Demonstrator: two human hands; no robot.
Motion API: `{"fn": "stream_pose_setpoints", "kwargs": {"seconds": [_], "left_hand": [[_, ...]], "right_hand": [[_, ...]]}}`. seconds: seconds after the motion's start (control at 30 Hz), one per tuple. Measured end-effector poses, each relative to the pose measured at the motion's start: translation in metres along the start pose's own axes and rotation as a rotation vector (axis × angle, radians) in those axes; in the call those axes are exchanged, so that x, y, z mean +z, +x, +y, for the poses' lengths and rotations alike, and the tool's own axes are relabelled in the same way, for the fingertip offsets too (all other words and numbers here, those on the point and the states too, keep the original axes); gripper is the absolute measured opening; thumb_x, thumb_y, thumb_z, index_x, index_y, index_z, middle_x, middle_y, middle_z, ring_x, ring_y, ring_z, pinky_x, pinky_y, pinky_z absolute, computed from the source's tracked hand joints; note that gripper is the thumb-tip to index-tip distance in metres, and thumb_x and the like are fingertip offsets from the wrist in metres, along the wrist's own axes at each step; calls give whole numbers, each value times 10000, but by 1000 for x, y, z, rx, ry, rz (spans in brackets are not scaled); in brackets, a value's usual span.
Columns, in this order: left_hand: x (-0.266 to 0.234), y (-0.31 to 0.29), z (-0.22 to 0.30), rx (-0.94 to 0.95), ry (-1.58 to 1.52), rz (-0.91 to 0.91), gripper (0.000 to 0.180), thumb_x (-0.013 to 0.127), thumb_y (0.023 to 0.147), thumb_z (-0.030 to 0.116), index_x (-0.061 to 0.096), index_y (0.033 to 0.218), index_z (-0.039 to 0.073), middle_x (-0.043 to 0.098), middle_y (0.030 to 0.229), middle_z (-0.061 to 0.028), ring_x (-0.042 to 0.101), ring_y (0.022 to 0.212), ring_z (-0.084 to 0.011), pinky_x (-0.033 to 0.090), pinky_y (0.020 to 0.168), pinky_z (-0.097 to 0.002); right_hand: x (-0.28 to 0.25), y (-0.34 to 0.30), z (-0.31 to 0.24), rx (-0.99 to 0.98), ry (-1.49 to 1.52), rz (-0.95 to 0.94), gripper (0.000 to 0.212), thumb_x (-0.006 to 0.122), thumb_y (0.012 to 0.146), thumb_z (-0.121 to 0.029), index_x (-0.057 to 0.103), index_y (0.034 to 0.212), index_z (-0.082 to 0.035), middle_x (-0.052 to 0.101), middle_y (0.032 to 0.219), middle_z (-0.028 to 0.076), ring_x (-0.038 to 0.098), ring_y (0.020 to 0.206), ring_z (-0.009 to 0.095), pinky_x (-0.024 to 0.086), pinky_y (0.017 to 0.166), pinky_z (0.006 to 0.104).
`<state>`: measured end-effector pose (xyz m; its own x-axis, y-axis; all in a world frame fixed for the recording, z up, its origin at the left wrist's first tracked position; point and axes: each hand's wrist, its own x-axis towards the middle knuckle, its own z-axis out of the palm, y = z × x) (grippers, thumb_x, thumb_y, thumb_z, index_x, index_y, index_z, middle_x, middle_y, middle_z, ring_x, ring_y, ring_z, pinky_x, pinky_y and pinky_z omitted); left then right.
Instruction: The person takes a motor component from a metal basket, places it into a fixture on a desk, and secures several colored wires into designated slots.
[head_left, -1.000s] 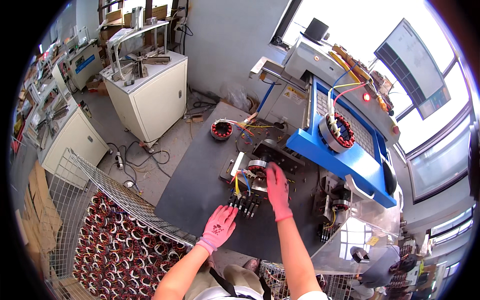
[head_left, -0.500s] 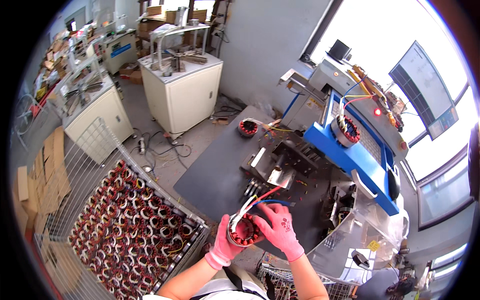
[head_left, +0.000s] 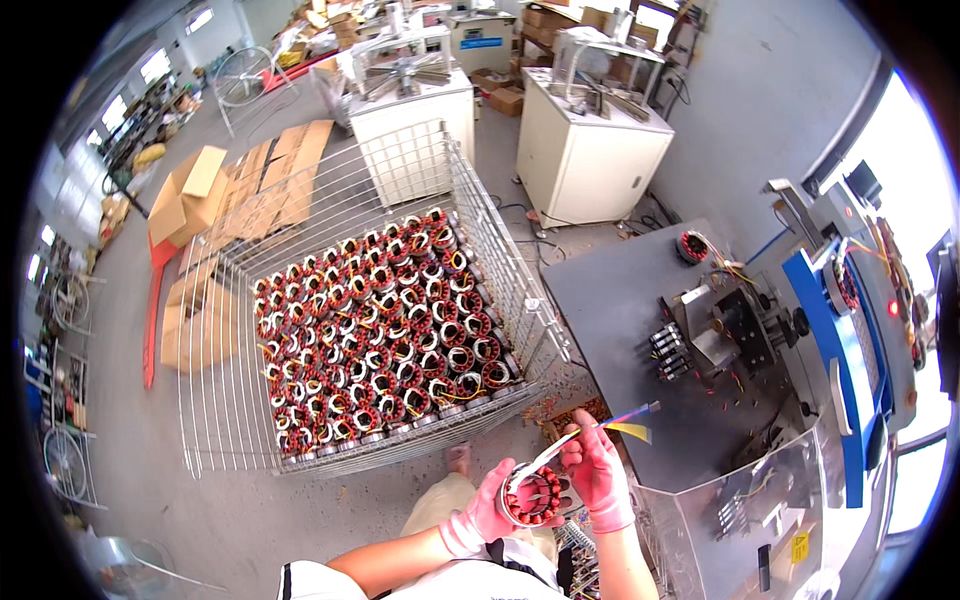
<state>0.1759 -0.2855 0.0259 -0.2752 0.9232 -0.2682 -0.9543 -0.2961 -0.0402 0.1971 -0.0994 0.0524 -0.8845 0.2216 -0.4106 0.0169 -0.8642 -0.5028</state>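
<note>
My left hand (head_left: 481, 519), in a pink glove, is closed around a motor stator (head_left: 508, 508), a metal ring with red copper windings. It is held up in front of my body with its open centre facing me. Lead wires (head_left: 546, 457) in white sleeving rise from the ring, with blue, red and yellow ends. Closed on these wires above the stator is my right hand (head_left: 602, 480), also in a pink glove. The wire ends stick out past its fingers to the upper right.
A large wire basket (head_left: 500, 225) filled with rows of stators stands on the left. To the right, a dark table (head_left: 620, 300) carries a metal fixture (head_left: 715, 345) and another stator (head_left: 692, 246). Beyond is a blue-framed machine (head_left: 830, 365). White cabinets (head_left: 590, 160) stand behind.
My view has swung left, bringing the basket to the middle. The stator stays in my left hand. My right hand has moved from the ring's edge up onto the lead wires.
</note>
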Motion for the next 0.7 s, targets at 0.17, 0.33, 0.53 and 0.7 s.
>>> {"fn": "stream_pose_setpoints", "kwargs": {"seconds": [0.17, 0.33, 0.53, 0.7], "left_hand": [[-11, -58, 18, 85, -168, 18, 762, 464, 867, 674, 452, 1380, 111, 427, 1419, -239, 392, 1313, -459, 363, 1051, -575], [-33, -117, 65, 208, -308, 5, 866, 427, 831, 737, 432, 1368, 57, 458, 1375, -249, 414, 1291, -467, 417, 1009, -547], [-55, -188, 125, 306, -276, 99, 912, 347, 834, 768, 376, 1412, 62, 464, 1374, -237, 466, 1255, -434, 427, 1004, -515], [-65, -205, 158, 432, -276, 222, 814, 322, 856, 747, 438, 1397, 150, 502, 1388, -81, 524, 1223, -302, 441, 979, -489]], "right_hand": [[53, 8, 43, -19, -334, -133, 279, 620, 929, -109, 588, 1179, 10, 647, 1051, 75, 593, 773, 107, 471, 674, 217], [119, 41, 105, 213, -321, -398, 472, 604, 946, -179, 471, 1351, 23, 589, 1269, 138, 626, 1081, 196, 475, 974, 316], [210, 69, 194, 239, -946, -398, 299, 601, 936, -118, 592, 1220, -26, 655, 895, 9, 571, 735, 59, 490, 666, 220], [239, 70, 236, -422, -1881, -701, 126, 658, 842, -165, 643, 951, -105, 617, 842, 73, 639, 713, 235, 512, 633, 355]]}}
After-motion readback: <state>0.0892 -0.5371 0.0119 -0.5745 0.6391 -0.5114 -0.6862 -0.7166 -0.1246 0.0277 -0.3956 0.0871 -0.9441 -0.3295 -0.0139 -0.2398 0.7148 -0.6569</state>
